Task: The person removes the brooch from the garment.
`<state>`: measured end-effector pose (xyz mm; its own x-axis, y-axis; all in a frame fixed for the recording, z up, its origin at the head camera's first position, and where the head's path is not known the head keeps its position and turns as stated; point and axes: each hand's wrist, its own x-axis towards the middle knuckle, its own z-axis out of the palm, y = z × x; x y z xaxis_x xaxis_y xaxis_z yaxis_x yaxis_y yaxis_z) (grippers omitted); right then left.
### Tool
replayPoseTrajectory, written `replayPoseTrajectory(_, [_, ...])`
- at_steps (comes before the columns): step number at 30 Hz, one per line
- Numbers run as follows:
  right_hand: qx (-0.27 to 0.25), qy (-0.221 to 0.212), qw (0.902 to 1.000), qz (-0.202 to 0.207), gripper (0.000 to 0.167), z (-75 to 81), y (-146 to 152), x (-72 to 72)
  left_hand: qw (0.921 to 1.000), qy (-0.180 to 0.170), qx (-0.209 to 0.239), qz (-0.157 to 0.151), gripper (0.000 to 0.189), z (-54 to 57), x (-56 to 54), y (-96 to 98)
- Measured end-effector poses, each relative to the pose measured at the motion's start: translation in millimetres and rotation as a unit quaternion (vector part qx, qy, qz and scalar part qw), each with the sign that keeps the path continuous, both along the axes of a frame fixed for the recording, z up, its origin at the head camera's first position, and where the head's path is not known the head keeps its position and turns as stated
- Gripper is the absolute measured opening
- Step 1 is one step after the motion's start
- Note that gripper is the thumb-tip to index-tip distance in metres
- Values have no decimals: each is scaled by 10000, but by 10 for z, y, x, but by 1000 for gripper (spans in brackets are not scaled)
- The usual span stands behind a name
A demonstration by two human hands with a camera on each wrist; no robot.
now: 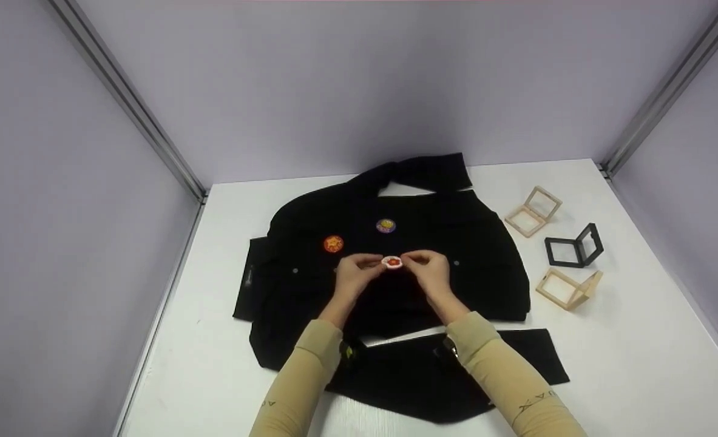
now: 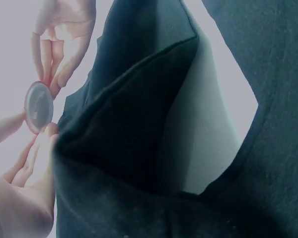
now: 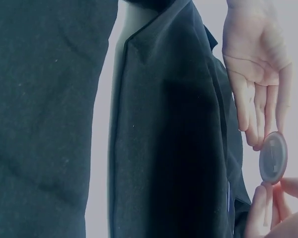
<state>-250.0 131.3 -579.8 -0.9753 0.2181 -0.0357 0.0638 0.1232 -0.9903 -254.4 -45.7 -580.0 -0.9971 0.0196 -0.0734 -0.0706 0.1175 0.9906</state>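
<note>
A round pin badge (image 1: 392,262), white-edged with a red middle, is held up above a black jacket (image 1: 486,285). My left hand (image 1: 355,276) pinches its left rim, and my right hand (image 1: 430,272) pinches the right rim. The wrist views show the grey back of the badge (image 2: 38,107), with a pin fastening across it (image 3: 273,157). Two other badges lie on the jacket beyond my hands: an orange-red one with a yellow star (image 1: 333,244) and a purple-and-yellow one (image 1: 385,226).
Along the right side of the white table (image 1: 638,340) stand three small opened frames: a light wooden one (image 1: 525,220), a black one (image 1: 564,264) and another wooden one (image 1: 558,287). One jacket sleeve (image 1: 419,376) stretches beneath my forearms. Pale walls (image 1: 359,79) enclose the table.
</note>
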Motion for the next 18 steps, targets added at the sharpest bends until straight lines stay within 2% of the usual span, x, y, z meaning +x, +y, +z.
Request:
replayPoseTrajectory(3, [-154, 16, 9998, -112, 13, -2, -5, 4, 9999, 102, -59, -34, 28, -20, -12, 12])
replayPoseTrajectory(7, [-518, -15, 9985, -176, 13, -9, -12, 1, 10000, 40, -11, -9, 27, -31, -18, 28])
replayPoseTrajectory(14, [-1236, -156, 9922, -65, 17, -37, -13, 12, 9982, -241, 522, 175, 20, -18, -2, 60])
replayPoseTrajectory(18, [-1317, -307, 9908, 20, 18, -32, 5, 10, 9965, -321, 724, 267, 18, -18, -4, 72])
